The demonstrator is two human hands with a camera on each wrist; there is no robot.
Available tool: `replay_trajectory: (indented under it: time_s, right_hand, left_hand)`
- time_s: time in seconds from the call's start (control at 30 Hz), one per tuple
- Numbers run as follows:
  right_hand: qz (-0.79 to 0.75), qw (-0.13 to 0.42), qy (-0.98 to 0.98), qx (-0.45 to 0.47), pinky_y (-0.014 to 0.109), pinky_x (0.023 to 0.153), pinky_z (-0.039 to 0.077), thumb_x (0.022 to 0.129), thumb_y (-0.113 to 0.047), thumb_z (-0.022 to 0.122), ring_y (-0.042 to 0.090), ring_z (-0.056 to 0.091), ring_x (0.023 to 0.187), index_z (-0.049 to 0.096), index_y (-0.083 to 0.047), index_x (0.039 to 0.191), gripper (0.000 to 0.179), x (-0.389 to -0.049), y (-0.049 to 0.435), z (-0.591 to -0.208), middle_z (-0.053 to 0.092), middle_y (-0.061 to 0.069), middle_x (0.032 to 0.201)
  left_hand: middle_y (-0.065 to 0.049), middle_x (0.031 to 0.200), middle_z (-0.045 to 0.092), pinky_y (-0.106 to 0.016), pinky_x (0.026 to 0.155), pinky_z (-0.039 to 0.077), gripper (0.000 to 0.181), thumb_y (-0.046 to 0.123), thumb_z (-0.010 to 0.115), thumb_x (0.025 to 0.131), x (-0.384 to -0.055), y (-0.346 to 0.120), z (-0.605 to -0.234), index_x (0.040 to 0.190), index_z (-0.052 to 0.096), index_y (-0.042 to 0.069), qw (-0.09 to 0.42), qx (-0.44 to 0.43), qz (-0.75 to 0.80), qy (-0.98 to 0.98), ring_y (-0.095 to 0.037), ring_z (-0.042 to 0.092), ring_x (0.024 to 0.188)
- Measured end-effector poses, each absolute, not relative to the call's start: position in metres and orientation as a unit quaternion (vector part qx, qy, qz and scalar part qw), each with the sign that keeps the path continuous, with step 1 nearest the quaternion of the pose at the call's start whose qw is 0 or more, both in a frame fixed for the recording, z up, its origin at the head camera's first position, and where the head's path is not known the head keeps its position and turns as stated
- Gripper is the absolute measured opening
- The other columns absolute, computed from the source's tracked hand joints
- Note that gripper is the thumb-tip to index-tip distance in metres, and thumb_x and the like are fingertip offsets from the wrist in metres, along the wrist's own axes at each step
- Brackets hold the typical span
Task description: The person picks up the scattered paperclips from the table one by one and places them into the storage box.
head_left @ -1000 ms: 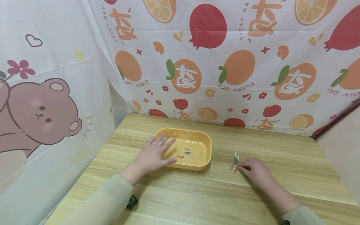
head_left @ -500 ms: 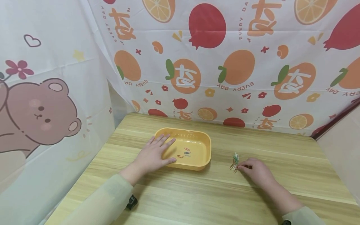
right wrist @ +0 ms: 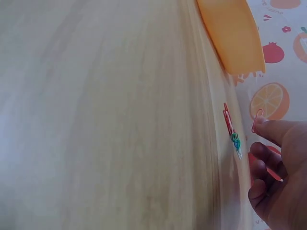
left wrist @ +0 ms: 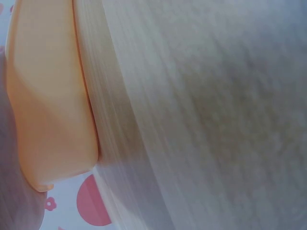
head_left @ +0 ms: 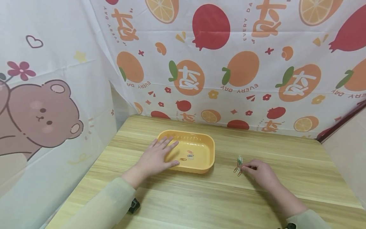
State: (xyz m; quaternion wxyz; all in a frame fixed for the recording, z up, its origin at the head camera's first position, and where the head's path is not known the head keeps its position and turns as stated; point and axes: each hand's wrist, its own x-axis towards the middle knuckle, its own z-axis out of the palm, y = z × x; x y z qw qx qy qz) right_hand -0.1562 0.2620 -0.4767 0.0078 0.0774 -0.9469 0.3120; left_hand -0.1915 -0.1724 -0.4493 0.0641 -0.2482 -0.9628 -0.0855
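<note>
The right hand [head_left: 261, 173] edged up, pinching a clip [right wrist: 256, 120] (likely free of the pile [head_left: 239, 163]), the left hand [head_left: 154, 159] with fingers spread.

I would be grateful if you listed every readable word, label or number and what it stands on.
"EVERY DAY": repeated on the fruit-print cloth, cut off in places.
Stylised characters on that cloth: I cannot read them with certainty.
Lettering near its lower edge: too small to read.
Yellow tray and paper clips: no readable text.
</note>
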Motion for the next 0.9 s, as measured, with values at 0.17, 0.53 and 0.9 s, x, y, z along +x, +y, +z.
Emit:
replay_trajectory:
  time_s: [0.17,0.53,0.9]
  right_hand:
    - [0.359,-0.02,-0.932,0.053,0.032,0.069,0.049,0.092,-0.033,0.071,0.014,0.059,0.085,0.079,-0.022,0.101,0.016,-0.158,0.259,-0.475,0.071,-0.002,0.103]
    - [0.418,-0.052,-0.907,0.017,0.036,0.08,0.051,0.093,-0.044,0.067,0.019,0.063,0.096,0.077,-0.017,0.111,0.034,-0.165,0.249,-0.469,0.071,0.002,0.114]
    - [0.438,-0.049,-0.897,0.015,0.046,0.095,0.05,0.093,-0.049,0.065,0.025,0.06,0.117,0.076,-0.018,0.115,0.04,-0.175,0.228,-0.461,0.071,0.001,0.118]
  left_hand:
    - [-0.004,0.163,0.024,-0.052,0.122,0.008,0.082,0.068,0.056,0.089,-0.191,-0.173,-0.449,0.156,0.033,0.027,0.059,-0.245,-0.087,-0.964,-0.03,0.021,0.149]
    - [-0.004,0.163,0.025,-0.054,0.121,0.013,0.081,0.067,0.057,0.089,-0.192,-0.172,-0.45,0.156,0.035,0.027,0.067,-0.25,-0.084,-0.962,-0.031,0.023,0.149]
    - [-0.003,0.164,0.023,-0.052,0.122,0.006,0.081,0.067,0.057,0.089,-0.191,-0.172,-0.449,0.156,0.034,0.027,0.061,-0.247,-0.088,-0.963,-0.03,0.021,0.149]
